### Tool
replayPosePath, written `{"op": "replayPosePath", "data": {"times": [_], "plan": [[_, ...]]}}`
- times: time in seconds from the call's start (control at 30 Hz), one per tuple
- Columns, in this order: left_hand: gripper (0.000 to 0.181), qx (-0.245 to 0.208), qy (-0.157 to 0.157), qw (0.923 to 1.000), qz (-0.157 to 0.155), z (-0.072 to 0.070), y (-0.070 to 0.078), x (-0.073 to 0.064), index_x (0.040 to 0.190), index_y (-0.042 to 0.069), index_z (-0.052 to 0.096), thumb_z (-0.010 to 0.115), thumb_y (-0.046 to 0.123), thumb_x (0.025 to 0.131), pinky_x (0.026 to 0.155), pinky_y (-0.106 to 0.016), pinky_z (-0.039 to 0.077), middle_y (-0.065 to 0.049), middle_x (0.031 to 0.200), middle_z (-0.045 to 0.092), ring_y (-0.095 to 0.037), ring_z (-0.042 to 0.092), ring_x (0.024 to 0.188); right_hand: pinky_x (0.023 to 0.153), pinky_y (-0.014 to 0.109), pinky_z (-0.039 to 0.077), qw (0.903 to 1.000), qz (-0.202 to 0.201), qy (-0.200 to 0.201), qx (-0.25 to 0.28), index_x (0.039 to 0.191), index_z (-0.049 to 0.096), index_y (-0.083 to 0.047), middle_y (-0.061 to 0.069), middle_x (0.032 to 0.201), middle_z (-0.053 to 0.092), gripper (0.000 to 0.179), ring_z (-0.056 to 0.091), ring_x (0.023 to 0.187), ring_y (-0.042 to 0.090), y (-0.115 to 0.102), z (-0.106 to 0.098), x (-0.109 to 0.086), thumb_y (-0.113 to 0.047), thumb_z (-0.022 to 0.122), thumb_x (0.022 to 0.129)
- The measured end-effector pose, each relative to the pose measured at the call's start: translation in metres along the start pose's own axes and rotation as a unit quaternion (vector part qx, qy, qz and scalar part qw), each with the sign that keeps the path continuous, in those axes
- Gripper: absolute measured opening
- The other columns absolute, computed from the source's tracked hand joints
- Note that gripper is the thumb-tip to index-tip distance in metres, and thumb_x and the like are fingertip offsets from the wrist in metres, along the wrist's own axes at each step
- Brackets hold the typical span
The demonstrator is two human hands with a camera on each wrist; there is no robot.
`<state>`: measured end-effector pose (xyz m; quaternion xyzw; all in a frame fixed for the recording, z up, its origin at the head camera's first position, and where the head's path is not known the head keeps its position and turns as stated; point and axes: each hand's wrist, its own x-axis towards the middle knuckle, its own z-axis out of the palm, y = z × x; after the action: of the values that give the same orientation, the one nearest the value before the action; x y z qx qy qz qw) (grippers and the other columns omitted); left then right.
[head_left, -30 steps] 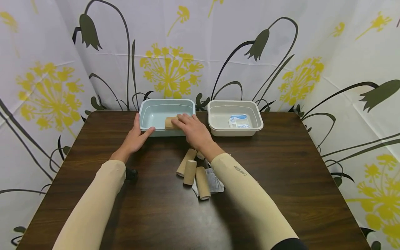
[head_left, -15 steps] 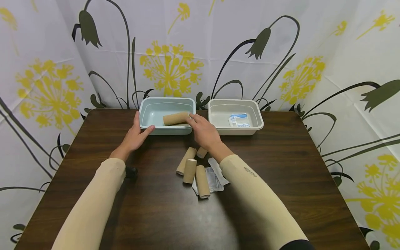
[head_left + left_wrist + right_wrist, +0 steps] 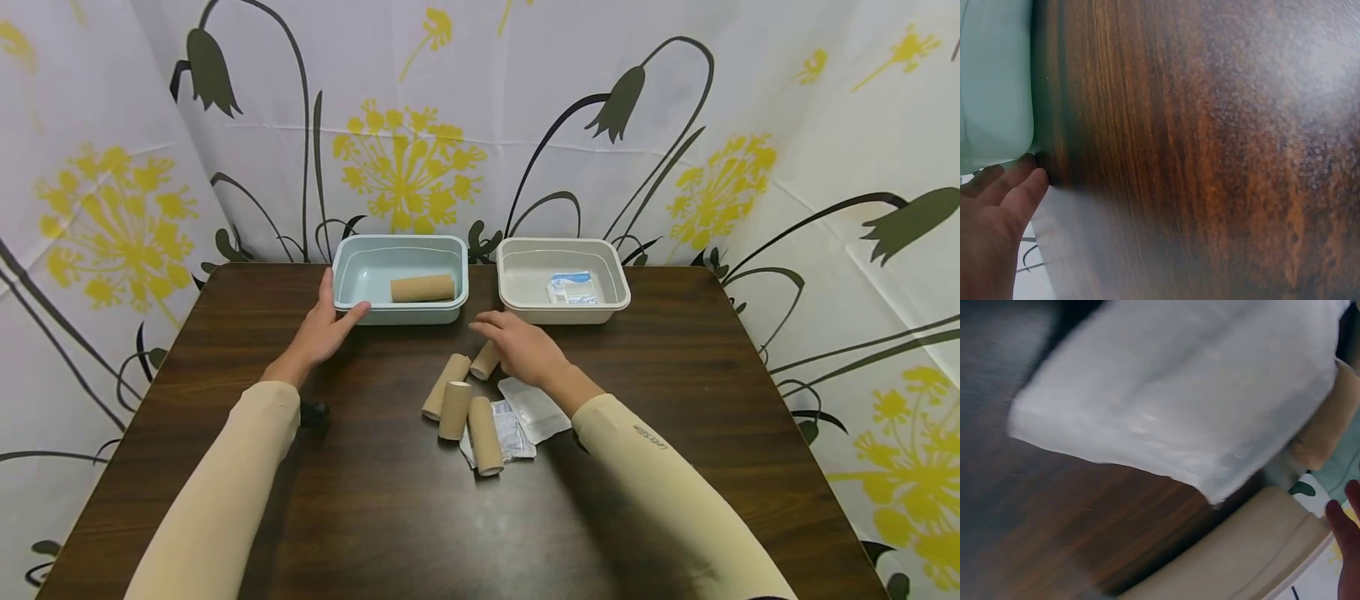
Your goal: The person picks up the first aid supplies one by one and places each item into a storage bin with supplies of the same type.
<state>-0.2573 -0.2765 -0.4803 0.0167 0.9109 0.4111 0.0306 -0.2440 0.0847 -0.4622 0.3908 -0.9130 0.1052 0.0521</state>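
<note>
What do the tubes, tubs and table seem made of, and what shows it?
The tubes look like matt cardboard: dull brown walls. The blue tub and cream tub are probably smooth plastic, given moulded, rounded rims. The table may be wood or laminate: dark grain, glossy reflection.

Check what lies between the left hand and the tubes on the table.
Bare table. Head view shows nothing between the left hand and those tubes.

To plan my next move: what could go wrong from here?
The nearest tube lies on a packet, so lifting either could shift the other. The right hand is near another tube and might knock it rolling. The left hand is against the blue bin, so a push may slide it.
</note>
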Motion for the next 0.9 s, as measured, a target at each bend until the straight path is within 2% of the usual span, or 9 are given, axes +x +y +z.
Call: {"op": "replayPosePath", "data": {"times": [0.2,0.33,0.5,0.67,0.9], "plan": [[0.099,0.001,-0.001,1.0000,-0.003,0.000,0.001,0.000,0.154,0.022,-0.023,0.047,0.061,0.096,0.109,-0.065,0.015,-0.026,0.160,0.004,-0.050,0.016,0.142,0.097,0.038,0.046,0.9980,0.031,-0.055,-0.002,0.143,0.052,-0.016,0.005,0.148,0.046,0.051,0.040,0.137,0.023,0.009,0.011,-0.013,0.003,0.052,0.096],[0.098,0.001,-0.002,1.0000,0.000,0.000,0.002,0.000,0.154,0.022,-0.023,0.047,0.060,0.096,0.109,-0.066,0.016,-0.027,0.160,0.005,-0.050,0.018,0.141,0.103,0.039,0.041,0.9967,0.040,-0.070,0.005,0.143,0.052,-0.017,0.006,0.150,0.044,0.048,0.034,0.141,0.025,0.014,0.016,-0.018,0.001,0.047,0.099],[0.099,-0.001,0.001,1.0000,0.001,0.000,0.000,0.001,0.154,0.023,-0.023,0.048,0.060,0.096,0.109,-0.065,0.016,-0.026,0.160,0.005,-0.050,0.018,0.142,0.098,0.039,0.046,0.9973,0.035,-0.063,0.015,0.140,0.056,-0.020,0.008,0.146,0.046,0.047,0.039,0.137,0.025,0.015,0.017,-0.020,0.000,0.049,0.099],[0.099,0.002,0.001,1.0000,0.001,0.000,-0.001,0.002,0.154,0.023,-0.023,0.047,0.062,0.096,0.109,-0.066,0.016,-0.027,0.159,0.006,-0.050,0.018,0.141,0.090,0.037,0.049,0.9979,0.031,-0.055,0.015,0.137,0.060,-0.025,0.009,0.137,0.048,0.047,0.046,0.125,0.023,0.016,0.019,-0.021,-0.003,0.059,0.095],[0.098,-0.001,-0.001,1.0000,-0.006,0.001,0.001,0.000,0.154,0.025,-0.023,0.047,0.061,0.096,0.109,-0.066,0.016,-0.025,0.160,0.005,-0.050,0.017,0.142,0.093,0.036,0.046,0.9985,0.017,-0.029,0.044,0.127,0.064,-0.016,0.006,0.133,0.050,0.039,0.047,0.122,0.022,0.017,0.024,-0.022,-0.002,0.068,0.091]]}}
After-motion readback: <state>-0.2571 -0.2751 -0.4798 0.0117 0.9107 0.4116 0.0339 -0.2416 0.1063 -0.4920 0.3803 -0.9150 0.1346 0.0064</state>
